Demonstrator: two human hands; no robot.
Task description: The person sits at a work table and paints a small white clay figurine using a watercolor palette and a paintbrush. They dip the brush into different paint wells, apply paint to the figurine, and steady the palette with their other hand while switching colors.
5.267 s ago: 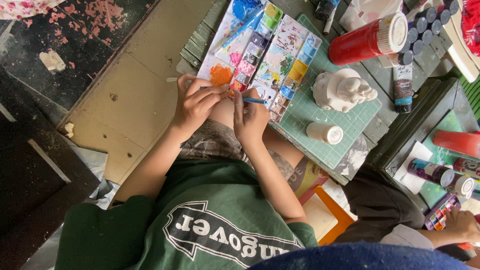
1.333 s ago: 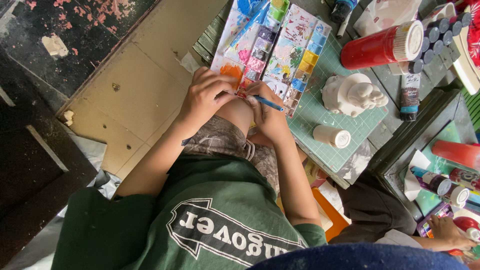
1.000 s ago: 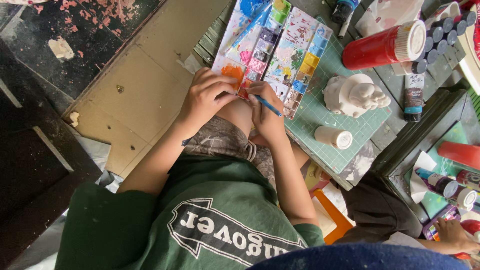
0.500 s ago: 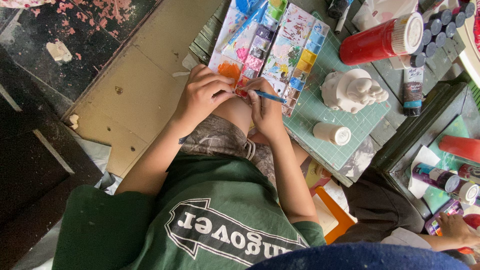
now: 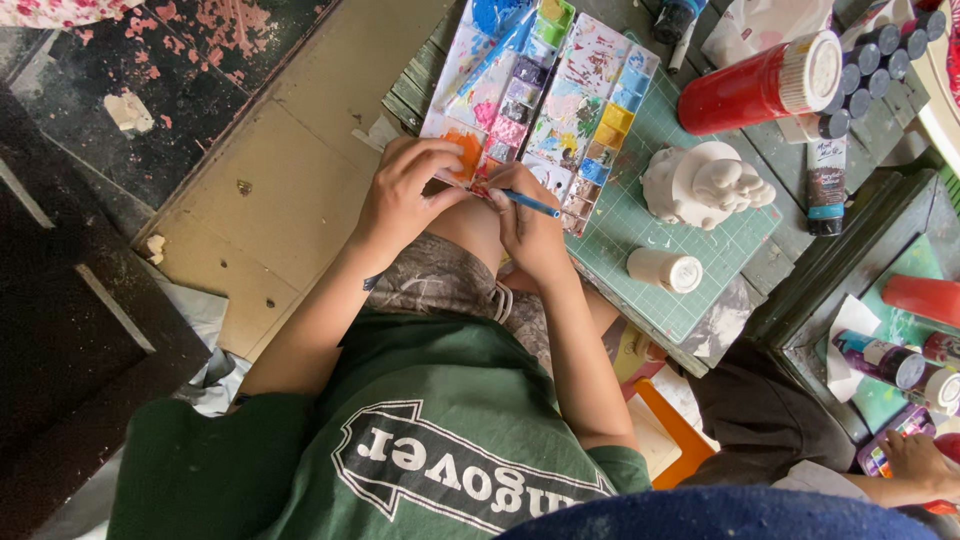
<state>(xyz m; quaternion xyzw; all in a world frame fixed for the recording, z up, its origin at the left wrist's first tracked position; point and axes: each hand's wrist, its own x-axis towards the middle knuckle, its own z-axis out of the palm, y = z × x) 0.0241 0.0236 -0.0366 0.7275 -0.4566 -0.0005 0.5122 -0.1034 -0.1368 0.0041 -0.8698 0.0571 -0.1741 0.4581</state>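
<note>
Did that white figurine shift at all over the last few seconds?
No. The figurine sits on the same spot of the green mat, just above the small white cup; only the camera view drifted slightly.

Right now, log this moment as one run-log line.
left hand: holds small orange piece, hidden mostly | right hand: grips blue paintbrush, tip at the piece | paint palette: on green mat | white figurine: unpainted
</note>
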